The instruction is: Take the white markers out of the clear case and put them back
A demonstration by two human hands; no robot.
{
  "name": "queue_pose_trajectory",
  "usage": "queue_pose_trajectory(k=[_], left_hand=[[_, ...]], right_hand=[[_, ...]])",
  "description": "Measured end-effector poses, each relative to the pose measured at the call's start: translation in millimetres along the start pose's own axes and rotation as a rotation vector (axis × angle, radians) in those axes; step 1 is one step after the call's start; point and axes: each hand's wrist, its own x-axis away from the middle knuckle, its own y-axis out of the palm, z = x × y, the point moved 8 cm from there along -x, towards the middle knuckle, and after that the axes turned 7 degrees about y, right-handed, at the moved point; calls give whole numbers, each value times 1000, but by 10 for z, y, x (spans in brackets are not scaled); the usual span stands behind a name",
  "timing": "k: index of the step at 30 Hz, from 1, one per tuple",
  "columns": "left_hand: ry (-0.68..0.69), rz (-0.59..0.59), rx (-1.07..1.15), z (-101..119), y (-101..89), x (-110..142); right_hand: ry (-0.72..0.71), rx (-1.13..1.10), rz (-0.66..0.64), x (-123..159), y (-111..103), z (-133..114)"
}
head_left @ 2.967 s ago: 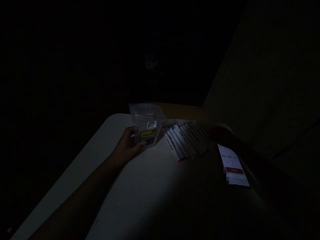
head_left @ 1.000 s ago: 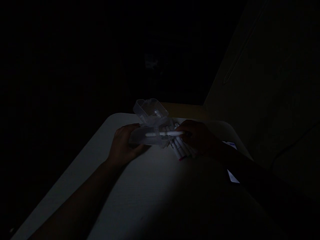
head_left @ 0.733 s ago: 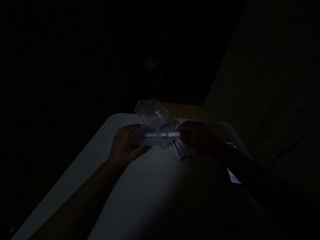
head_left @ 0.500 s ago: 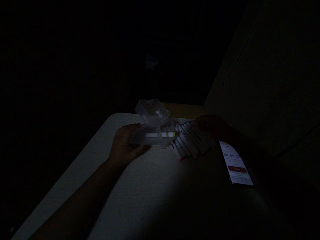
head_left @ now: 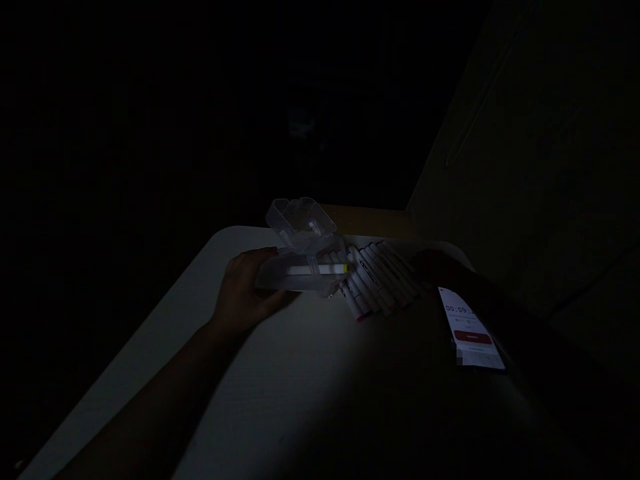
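The scene is very dark. My left hand [head_left: 240, 290] grips a clear plastic case [head_left: 295, 277] that lies tilted on its side on the white table [head_left: 280, 387], its lid [head_left: 300, 223] flipped open upward. One white marker [head_left: 320, 269] with a yellow tip lies inside the case, its end sticking out to the right. A row of several white markers [head_left: 380, 283] lies on the table just right of the case. My right hand [head_left: 440, 268] rests in shadow at the right end of that row; its fingers are too dark to make out.
A phone [head_left: 473, 330] with a lit timer screen lies on the table at the right, close to my right forearm. A pale wall or panel [head_left: 525, 167] rises along the right side. The table's far edge meets a brownish surface [head_left: 370, 220].
The case was tipped onto its side and its lid opened. My right hand slid one marker into it, let go, and drew back to the right end of the marker row, uncovering the phone.
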Motion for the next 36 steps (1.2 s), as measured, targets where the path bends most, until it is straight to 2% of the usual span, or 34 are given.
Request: queue_pose_trajectory(k=[5, 11, 15, 18, 20, 23, 27, 30, 33, 36], left_hand=[[11, -6, -8, -20, 14, 9], [64, 9, -5, -26, 20, 20], [67, 11, -13, -56, 28, 40], [37, 8, -20, -85, 37, 58], [20, 13, -23, -94, 38, 66], [11, 21, -38, -95, 35, 68], [44, 29, -55, -66, 21, 55], [44, 25, -56, -52, 10, 42], [20, 16, -51, -51, 2, 30], [36, 8, -48, -27, -1, 17]], right_hand=[[120, 7, -5, 8, -159, 2], [108, -134, 74, 56, -650, -78], [149, -339, 135, 180, -972, -89], [28, -580, 101, 300, -1139, -262], [-61, -612, 112, 390, -1240, -415], [-102, -591, 95, 486, -1271, -616], [-164, -529, 177, 560, -1304, -828], [-180, -502, 226, 581, -1309, -890], [-184, -483, 203, 582, -1243, -920], [-281, -501, 149, 595, -1142, -1021]])
